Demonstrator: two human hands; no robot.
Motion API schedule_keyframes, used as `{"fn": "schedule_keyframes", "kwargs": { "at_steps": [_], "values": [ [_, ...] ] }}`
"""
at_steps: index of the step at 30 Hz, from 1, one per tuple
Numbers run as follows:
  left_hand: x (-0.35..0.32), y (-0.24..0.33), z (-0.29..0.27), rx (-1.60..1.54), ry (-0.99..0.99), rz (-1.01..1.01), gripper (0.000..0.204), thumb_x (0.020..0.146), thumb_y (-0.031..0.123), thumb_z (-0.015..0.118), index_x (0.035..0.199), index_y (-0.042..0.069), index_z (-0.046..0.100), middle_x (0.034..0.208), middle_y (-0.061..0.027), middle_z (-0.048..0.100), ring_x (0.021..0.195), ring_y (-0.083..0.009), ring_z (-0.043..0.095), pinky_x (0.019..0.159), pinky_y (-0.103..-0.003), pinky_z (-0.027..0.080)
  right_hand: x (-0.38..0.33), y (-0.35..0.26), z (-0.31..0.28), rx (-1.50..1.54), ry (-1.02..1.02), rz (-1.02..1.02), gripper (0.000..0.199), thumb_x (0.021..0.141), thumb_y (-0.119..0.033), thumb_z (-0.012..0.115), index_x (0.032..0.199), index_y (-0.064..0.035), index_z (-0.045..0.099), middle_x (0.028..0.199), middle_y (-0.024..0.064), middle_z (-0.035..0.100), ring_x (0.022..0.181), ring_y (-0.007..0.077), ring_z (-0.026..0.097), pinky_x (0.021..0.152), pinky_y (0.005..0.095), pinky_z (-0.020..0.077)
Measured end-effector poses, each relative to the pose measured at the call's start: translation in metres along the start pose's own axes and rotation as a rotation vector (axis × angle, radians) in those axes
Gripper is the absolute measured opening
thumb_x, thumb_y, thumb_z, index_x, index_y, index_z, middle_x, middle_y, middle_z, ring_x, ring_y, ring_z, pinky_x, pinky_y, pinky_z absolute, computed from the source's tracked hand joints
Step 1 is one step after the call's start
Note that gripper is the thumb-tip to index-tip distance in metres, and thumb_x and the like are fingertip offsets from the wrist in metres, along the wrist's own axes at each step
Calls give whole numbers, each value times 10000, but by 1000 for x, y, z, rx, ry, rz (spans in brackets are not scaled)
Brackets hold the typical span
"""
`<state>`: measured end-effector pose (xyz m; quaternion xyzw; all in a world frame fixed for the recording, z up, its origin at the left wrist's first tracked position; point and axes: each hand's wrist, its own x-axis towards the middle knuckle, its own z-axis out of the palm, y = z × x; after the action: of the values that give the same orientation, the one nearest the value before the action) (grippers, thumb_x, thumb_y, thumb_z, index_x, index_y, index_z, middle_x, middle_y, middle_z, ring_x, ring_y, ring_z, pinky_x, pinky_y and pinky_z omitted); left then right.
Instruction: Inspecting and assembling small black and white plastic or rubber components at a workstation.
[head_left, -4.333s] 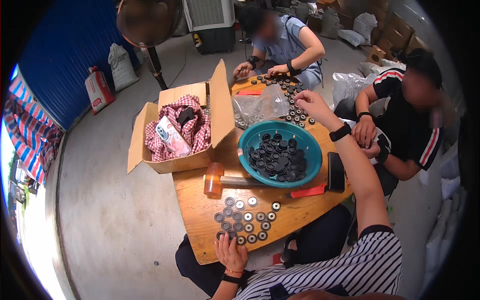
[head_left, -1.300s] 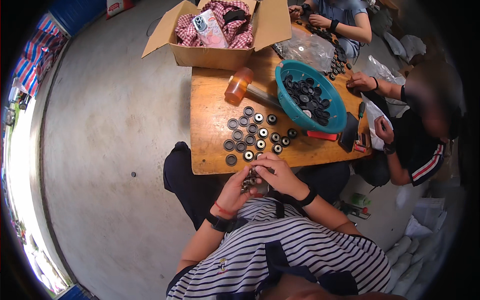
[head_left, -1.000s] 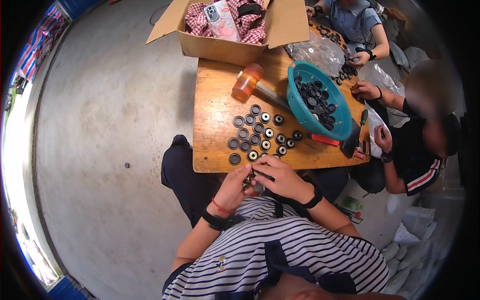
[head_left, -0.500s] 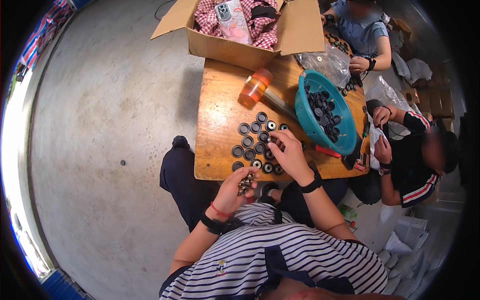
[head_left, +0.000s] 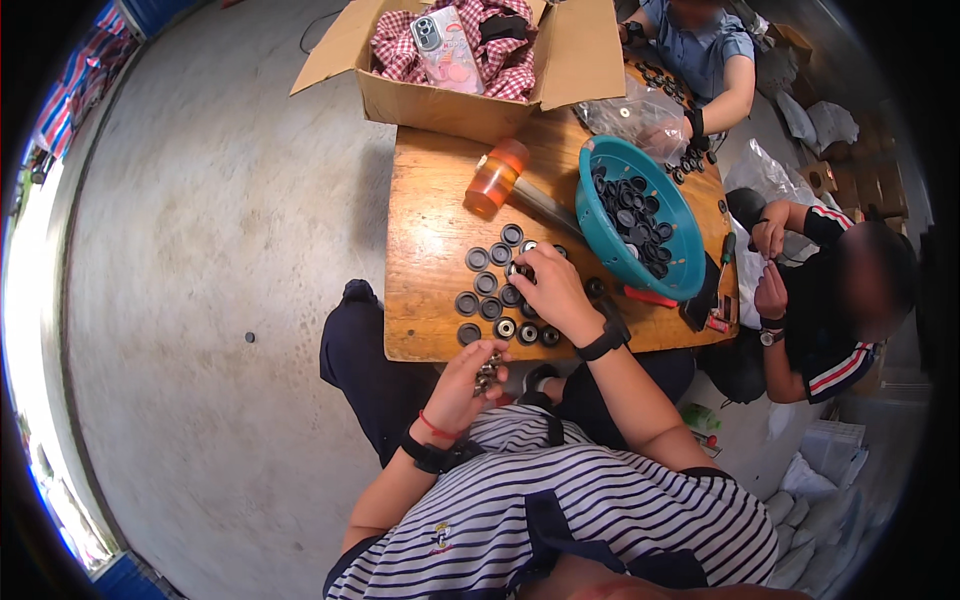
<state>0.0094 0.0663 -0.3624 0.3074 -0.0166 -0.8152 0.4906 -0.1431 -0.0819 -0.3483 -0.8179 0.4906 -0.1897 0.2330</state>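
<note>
A small cluster of dark metal parts (head_left: 488,372), seemingly a stock, is cupped in the left hand (head_left: 465,385), while one of the small black round caps (head_left: 497,290) laid in rows on the wooden desk (head_left: 430,250) is pinched by the right hand (head_left: 552,292).

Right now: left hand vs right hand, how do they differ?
The left hand is cupped near the lap, off the wooden table, holding a cluster of small metal parts. The right hand reaches out over the table, palm down, fingers on the black round caps. The left wrist has a red string; the right doesn't. Both wear dark wristbands.
</note>
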Motion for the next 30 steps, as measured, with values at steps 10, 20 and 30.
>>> {"fn": "schedule_keyframes", "kwargs": {
  "at_steps": [10,20,30],
  "values": [
    [-10,-13,35,258,96,126,216,959,212,583,1081,36,605,931,-29,623,798,-92,578,576,-204,425,-27,-24,-34,290,64,70,232,790,-162,739,924,-2,637,839,54,587,736,146,597,640,279,472],
    [19,-53,70,1383,217,932,368,860,144,704,1171,-27,607,792,-13,602,712,-68,541,625,-215,448,-125,-7,-36,1313,81,478,150,939,-142,610,993,-1,602,872,11,629,774,52,585,667,203,485],
    [-2,-38,99,646,100,109,155,949,177,573,901,32,599,631,7,509,496,-56,408,444,-196,271,-126,150,-88,-510,308,2,330,776,-43,567,1100,3,607,1165,160,558,1140,339,477,1023,465,343]
  ]
}}
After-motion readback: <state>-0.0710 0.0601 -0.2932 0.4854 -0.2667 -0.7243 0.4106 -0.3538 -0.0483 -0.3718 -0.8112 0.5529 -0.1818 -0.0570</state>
